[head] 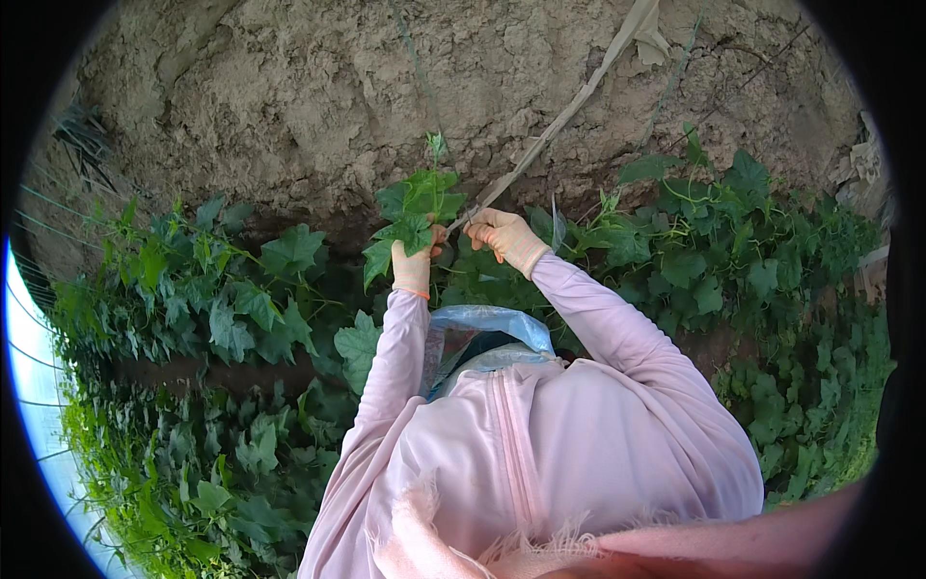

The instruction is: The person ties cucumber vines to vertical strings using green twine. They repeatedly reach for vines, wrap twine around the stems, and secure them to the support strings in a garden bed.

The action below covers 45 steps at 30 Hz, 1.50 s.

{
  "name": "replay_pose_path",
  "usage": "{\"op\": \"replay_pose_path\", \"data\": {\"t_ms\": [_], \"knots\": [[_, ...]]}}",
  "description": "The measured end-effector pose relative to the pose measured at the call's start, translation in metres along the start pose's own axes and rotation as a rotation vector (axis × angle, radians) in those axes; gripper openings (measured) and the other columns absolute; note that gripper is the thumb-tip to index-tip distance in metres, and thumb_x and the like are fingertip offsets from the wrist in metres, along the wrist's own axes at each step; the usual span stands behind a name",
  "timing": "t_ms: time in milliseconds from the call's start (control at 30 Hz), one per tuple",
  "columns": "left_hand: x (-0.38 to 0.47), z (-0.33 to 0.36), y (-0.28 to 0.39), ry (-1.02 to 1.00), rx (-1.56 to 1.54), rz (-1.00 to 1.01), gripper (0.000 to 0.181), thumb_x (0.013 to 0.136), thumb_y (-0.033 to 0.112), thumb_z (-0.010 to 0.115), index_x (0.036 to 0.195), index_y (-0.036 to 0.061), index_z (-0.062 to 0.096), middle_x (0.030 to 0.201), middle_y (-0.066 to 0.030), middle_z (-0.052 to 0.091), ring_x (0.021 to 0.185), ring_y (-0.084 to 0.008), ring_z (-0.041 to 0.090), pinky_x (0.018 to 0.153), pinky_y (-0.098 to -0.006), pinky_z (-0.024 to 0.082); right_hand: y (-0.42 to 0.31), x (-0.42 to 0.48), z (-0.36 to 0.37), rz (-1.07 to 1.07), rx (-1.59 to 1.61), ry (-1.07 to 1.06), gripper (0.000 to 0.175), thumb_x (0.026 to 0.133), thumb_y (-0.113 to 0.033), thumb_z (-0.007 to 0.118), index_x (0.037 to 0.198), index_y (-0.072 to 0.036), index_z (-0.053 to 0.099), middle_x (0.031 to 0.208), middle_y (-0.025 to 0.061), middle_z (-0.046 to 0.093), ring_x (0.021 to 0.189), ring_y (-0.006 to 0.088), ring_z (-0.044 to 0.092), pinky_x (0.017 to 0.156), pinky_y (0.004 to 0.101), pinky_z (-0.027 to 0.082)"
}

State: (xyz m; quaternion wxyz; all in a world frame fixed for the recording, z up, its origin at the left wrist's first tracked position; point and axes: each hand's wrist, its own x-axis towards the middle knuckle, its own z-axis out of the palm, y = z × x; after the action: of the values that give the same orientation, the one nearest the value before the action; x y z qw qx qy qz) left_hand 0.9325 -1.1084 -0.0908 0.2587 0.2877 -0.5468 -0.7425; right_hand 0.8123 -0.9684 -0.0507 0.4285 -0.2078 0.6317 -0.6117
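My left hand (411, 271), in a pale knitted glove with an orange cuff edge, is closed around the stem of a leafy climbing vine (416, 199). The vine's growing tip points up towards the earth wall, and its lobed leaves partly cover my fingers. My right hand (512, 240), gloved the same way, has its fingertips pinched together at a long pale strip (553, 130). The strip's lower end comes down between my two hands. It slants up to the right across the wall. What exactly lies within the right fingertips is too small to tell.
A rough earth wall (289, 108) rises beyond my hands, with thin green strings (416, 58) against it. Dense vines (239, 311) grow on the left, and more foliage (694, 246) on the right. A clear bluish plastic bag (499, 318) hangs at my waist.
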Motion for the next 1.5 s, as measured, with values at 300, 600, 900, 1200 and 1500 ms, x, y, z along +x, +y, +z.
{"op": "replay_pose_path", "data": {"t_ms": [300,600,900,1200,1500], "knots": [[-0.012,0.020,-0.028,-0.173,0.043,-0.068,0.032,0.080,0.018,0.068,0.106,0.0013,0.060,0.095,-0.0076,0.065,0.083,-0.0196,0.064,0.063,-0.0267,0.049,-0.003,0.002,-0.004,-0.145,-0.112,0.143,0.025,0.084,-0.012,0.063,0.104,0.002,0.063,0.079,0.0043,0.064,0.068,0.0087,0.055,0.065,0.0229,0.044],[-0.051,0.062,-0.003,0.064,0.456,0.166,0.029,0.083,0.017,0.064,0.107,0.0012,0.058,0.078,-0.0008,0.061,0.058,-0.0052,0.052,0.053,-0.0205,0.044,-0.017,-0.006,0.010,-0.132,-0.199,0.266,0.026,0.084,-0.016,0.063,0.102,0.003,0.062,0.075,0.0064,0.064,0.067,0.0112,0.056,0.062,0.0264,0.045],[-0.008,0.040,-0.012,0.105,0.102,0.027,0.018,0.088,0.007,0.056,0.104,-0.0015,0.058,0.084,-0.0048,0.064,0.060,-0.0099,0.060,0.052,-0.0201,0.047,0.013,-0.016,0.001,-0.138,0.056,0.294,0.015,0.086,-0.014,0.060,0.096,-0.004,0.064,0.076,0.0017,0.063,0.068,0.0070,0.055,0.054,0.0224,0.042],[-0.027,0.055,-0.030,-0.219,0.746,0.450,0.021,0.082,0.013,0.060,0.100,0.0049,0.066,0.085,-0.0148,0.068,0.078,-0.0230,0.066,0.071,-0.0288,0.050,0.106,0.004,-0.020,-0.138,-0.174,0.348,0.019,0.086,-0.013,0.063,0.102,-0.003,0.065,0.086,0.0028,0.065,0.075,0.0092,0.057,0.068,0.0255,0.046],[-0.014,0.044,-0.022,-0.057,0.242,-0.114,0.020,0.092,0.017,0.051,0.086,0.0016,0.063,0.078,-0.0033,0.064,0.067,-0.0114,0.062,0.060,-0.0225,0.048,0.078,-0.012,-0.020,-0.103,-0.266,0.191,0.017,0.081,-0.016,0.060,0.092,-0.005,0.066,0.087,0.0088,0.065,0.078,0.0222,0.062,0.070,0.0306,0.048]]}}
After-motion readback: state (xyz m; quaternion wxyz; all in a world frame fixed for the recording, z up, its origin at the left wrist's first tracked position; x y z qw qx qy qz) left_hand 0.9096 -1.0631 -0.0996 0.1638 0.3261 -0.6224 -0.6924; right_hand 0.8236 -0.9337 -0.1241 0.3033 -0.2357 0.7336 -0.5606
